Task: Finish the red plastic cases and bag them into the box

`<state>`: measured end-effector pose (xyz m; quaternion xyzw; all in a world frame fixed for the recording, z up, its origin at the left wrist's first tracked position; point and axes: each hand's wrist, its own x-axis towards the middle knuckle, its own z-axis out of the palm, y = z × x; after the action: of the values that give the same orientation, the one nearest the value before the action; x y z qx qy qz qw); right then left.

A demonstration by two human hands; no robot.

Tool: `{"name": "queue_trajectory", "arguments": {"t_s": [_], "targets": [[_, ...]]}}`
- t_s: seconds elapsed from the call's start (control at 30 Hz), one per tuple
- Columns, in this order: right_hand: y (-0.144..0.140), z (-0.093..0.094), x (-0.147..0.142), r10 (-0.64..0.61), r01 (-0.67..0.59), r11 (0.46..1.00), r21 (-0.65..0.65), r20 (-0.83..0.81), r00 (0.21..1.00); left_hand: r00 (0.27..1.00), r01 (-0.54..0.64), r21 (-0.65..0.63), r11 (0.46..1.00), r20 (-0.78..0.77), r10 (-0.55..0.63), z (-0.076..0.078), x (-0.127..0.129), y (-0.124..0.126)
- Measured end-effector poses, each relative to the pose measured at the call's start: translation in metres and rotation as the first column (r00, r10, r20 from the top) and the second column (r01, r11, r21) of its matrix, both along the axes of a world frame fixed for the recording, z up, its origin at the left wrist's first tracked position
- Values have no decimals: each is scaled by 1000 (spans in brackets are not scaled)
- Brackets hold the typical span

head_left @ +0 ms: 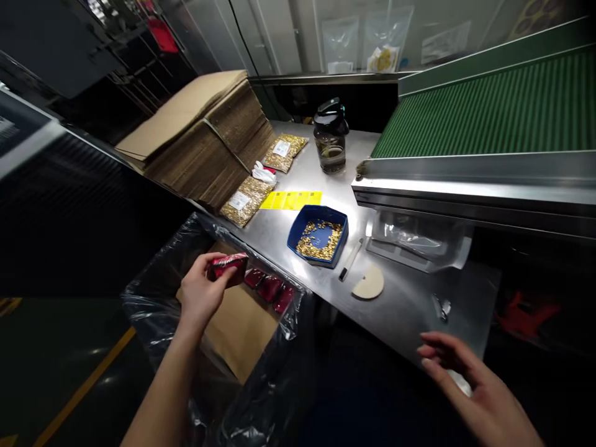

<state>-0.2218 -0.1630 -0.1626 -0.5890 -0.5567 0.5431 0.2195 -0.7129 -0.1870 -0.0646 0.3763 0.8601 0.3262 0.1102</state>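
1. Right hand (470,388), nearest the camera, hovers with fingers spread and holds nothing, just off the table's (410,310) near edge.
2. Left hand (201,292) pinches a red pack (227,267) by its end, above the lined box (242,329) beside the table's left edge.
3. Three more packs (270,287) lie in a row along the box's far wall.
4. The pack looks small, light and glossy, likely slippery foil with some give; gripping across its short sides seems safest.
5. A blue tray (319,236) of gold bits sits near the table's middle.
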Motion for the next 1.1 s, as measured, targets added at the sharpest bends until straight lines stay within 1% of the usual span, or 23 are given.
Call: {"name": "queue_trajectory", "arguments": {"t_s": [0.07, 0.13, 0.2, 0.3, 0.37, 0.47, 0.53, 0.63, 0.73, 0.83, 0.93, 1.0, 1.03, 1.1], "targets": [[-2, -24, 11, 5, -4, 999, -46, 32, 999, 998, -13, -105, 994, 56, 19, -18, -60, 14], [-6, -43, 20, 4, -2, 996, -88, 28, 1000, 985, 38, -203, 978, 174, -2, -38, -105, 27], [-9, -56, 26, -21, 24, 994, -105, 27, 999, 962, 97, -257, 962, 271, -25, -59, -132, 38], [-11, -63, 31, -51, 56, 992, -111, 49, 997, 927, 178, -281, 943, 370, -64, -86, -151, 53], [-12, -62, 31, -50, 58, 991, -124, 64, 997, 907, 222, -294, 930, 412, -86, -101, -157, 62], [-14, -57, 30, -47, 57, 988, -146, 72, 996, 900, 248, -328, 912, 427, -92, -117, -164, 68], [-17, -55, 28, -40, 53, 984, -172, 79, 996, 916, 229, -360, 904, 395, -75, -125, -167, 69], [-22, -54, 28, 2, 16, 973, -232, 78, 997, 953, 155, -407, 900, 301, -28, -132, -170, 66], [-25, -54, 32, 63, -40, 960, -277, 75, 995, 977, 81, -431, 899, 212, 14, -135, -167, 60], [-21, -54, 36, 82, -47, 966, -255, 127, 988, 987, 43, -435, 900, 156, 28, -137, -156, 52], [-8, -55, 31, 71, -41, 986, -163, 177, 982, 993, 27, -426, 905, 118, 26, -138, -138, 46], [3, -57, 18, 67, -55, 996, -74, 176, 982, 996, 12, -411, 911, 90, 28, -135, -126, 45], [8, -58, 10, 70, -63, 997, -37, 198, 978, 997, 2, -400, 916, 74, 30, -132, -121, 45], [15, -60, -7, 70, -79, 997, 16, 316, 946, 999, -20, -363, 931, 38, 37, -121, -112, 48]]}}
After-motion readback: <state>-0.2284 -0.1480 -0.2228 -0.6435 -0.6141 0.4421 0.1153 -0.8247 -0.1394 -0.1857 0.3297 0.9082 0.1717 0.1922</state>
